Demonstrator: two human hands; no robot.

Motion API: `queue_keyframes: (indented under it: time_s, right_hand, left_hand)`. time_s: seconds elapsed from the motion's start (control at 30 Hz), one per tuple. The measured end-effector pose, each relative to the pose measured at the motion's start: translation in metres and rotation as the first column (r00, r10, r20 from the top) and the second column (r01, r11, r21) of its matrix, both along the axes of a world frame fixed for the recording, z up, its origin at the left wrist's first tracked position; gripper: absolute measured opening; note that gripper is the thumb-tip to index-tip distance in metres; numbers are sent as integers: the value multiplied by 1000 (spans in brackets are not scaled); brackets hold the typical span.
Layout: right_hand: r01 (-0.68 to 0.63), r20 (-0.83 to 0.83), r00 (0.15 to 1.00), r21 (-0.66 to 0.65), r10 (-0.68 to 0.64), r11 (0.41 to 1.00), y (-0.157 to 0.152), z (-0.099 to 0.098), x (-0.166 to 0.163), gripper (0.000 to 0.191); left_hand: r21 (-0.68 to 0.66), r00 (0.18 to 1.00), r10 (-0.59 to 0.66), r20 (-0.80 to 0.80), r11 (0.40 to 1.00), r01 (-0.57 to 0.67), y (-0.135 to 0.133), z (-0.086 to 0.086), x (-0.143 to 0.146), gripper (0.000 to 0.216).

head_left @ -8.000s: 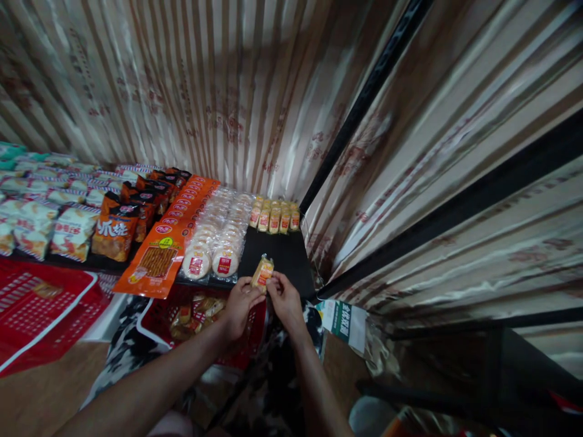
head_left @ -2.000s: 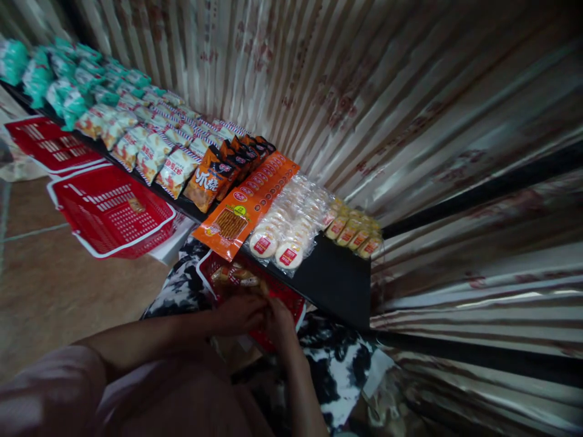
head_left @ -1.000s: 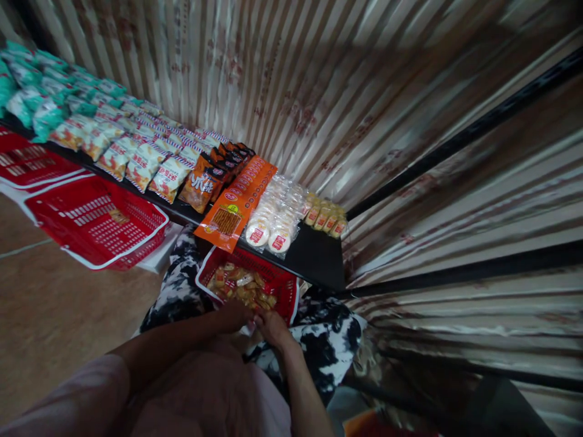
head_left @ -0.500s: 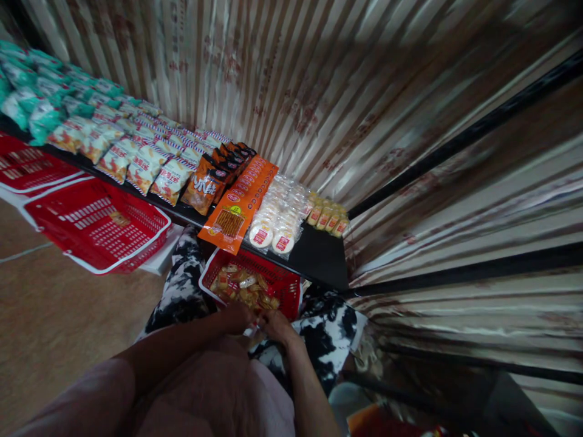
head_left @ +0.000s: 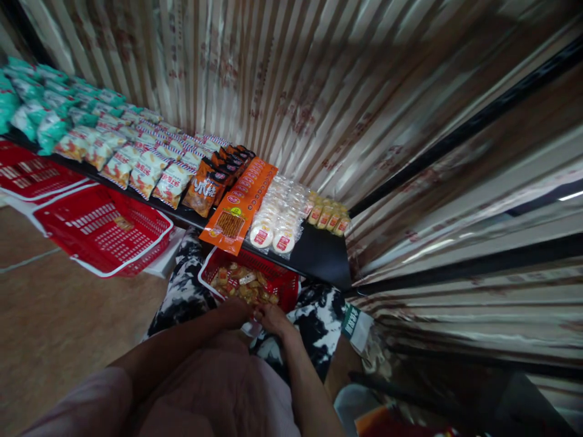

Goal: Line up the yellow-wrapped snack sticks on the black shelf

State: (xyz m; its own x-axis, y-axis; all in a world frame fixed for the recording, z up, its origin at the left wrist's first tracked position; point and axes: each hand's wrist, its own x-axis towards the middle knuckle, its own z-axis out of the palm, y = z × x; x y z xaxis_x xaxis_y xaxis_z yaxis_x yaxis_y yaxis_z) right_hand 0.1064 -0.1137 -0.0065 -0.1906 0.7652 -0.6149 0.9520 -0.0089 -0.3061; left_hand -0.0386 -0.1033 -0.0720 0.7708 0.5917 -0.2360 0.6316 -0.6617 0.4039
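My left hand (head_left: 237, 309) and my right hand (head_left: 272, 318) are close together at the near rim of a red basket (head_left: 288, 292) between my knees. Fingers on both are drawn in and partly hidden; whatever they pinch is too dark and small to name. A whitish scrap, perhaps a wrapper (head_left: 252, 328), shows just below them. Inside the basket lies a loose pile of small wrapped golden snacks (head_left: 248, 285). Above it, on a black shelf (head_left: 324, 258), similar small yellow packets (head_left: 327, 220) stand in rows beside clear-wrapped round white crackers (head_left: 283, 241).
Leftward along the shelf come a long orange snack bag (head_left: 241, 203), brown-orange bags (head_left: 203, 193), white bags (head_left: 148, 170) and green bags (head_left: 54, 130). Another red basket (head_left: 132, 240) sits at left. Black bars (head_left: 455, 264) cross a striped curtain (head_left: 291, 79) at right.
The view has tilted slightly, so the shelf's left end appears lower. Both hands stay together at the basket rim, shifted only a little. A green-and-white label now shows by my right knee.
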Motion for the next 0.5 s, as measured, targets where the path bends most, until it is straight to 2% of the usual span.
queue_keyframes:
  time_s: [0.23,0.43,0.5]
  right_hand:
    - [6,-43,999,3,-6,1000,1,-8,7,23]
    - [175,-189,966,-32,-178,984,-4,-27,26,26]
    - [194,-243,949,-46,-200,980,-8,-32,30,29]
  left_hand:
    - [-18,1000,21,7,1000,-21,-1,5,2,24]
    - [43,1000,-17,-5,999,17,2,3,8,20]
    - [56,1000,-25,-5,998,25,3,2,9,20]
